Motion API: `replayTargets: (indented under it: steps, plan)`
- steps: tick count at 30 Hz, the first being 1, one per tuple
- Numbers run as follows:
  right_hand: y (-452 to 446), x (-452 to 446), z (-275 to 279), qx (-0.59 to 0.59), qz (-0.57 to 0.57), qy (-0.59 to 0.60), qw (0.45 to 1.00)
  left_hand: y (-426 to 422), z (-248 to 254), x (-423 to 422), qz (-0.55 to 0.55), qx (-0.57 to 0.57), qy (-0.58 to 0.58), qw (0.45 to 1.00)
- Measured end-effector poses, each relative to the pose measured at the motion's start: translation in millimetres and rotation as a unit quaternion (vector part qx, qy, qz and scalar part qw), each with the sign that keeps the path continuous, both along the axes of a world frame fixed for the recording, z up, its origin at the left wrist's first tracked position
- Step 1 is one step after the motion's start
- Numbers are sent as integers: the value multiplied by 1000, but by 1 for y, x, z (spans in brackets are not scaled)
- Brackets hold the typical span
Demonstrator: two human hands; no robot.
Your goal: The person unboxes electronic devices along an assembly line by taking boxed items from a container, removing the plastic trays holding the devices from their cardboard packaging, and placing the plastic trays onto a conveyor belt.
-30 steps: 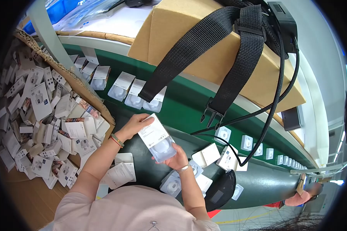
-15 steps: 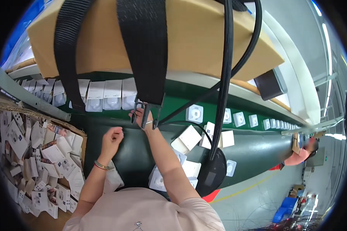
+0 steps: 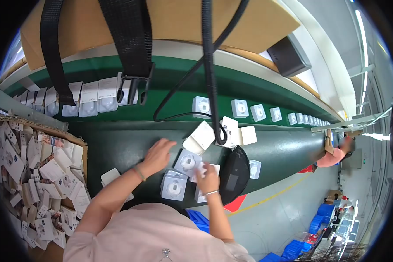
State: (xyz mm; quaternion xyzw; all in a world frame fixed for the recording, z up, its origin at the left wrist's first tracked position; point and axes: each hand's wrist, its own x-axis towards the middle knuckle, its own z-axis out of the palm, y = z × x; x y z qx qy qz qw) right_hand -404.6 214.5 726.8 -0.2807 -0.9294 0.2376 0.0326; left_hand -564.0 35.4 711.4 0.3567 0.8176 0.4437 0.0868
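My left hand hovers over the dark green work surface, its fingers stretched to the right with nothing in them. Just right of it lies a clear plastic tray insert with a round recess. My right hand has its fingers curled on a white box, partly hidden beneath them. Another tray insert sits in a small stack nearer my body. Beyond my hands lie an opened white carton and more white cartons.
At left stands a large cardboard box full of white cartons. A green conveyor carries cartons and tray inserts. Black straps with a buckle and a cable hang in front. A black pouch lies at right; a co-worker sits farther off.
My right hand has left the cartons on the conveyor and come back right to the tray inserts and box. My left hand has moved right and its fingers have stretched out. The view has shifted.
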Motion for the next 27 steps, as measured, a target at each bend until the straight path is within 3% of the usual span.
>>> replayTargets:
  steps: [2,3,5,6,9,11,13,15,17,18,19,21,22,24,25,27]
  plan:
    - [-28,-1,-11,38,21,41,998,43,12,-17,-113,-24,130,985]
    - [-36,-4,-14,76,36,72,994,63,16,-27,-113,-20,134,984]
    - [-39,-10,-15,75,32,42,996,98,13,-44,-285,-43,392,874]
    - [-39,-13,-15,68,31,17,997,113,3,-47,-303,-89,422,850]
    - [-40,-25,-6,58,28,-14,998,137,-58,-56,-293,-158,441,834]
    - [-41,-33,-6,14,39,-67,997,126,-43,-57,-265,-248,391,846]
    - [-42,-34,-23,38,86,-73,993,98,-24,-60,-212,-306,484,792]
    - [-48,-38,-35,1,143,-158,977,69,-22,-55,-129,-382,426,810]
    - [-47,-49,-16,11,184,-162,969,44,4,-65,-176,-471,254,826]
    - [-43,-54,-11,62,223,-94,968,26,-18,-74,-141,-369,340,853]
    - [-38,-58,-7,112,256,-26,960,21,9,-83,-145,-359,279,879]
    - [-21,-73,-16,144,313,26,938,15,-7,-105,-149,-250,472,832]
    - [-13,-83,-13,161,398,30,903,25,-16,-114,-211,-267,431,836]
    - [-8,-98,-16,255,540,2,802,48,-47,-129,-252,-174,503,808]
    - [-10,-106,-15,260,543,5,799,58,-60,-130,-262,-170,519,796]
    - [-18,-116,-16,231,639,76,729,76,-78,-131,-283,-171,544,772]
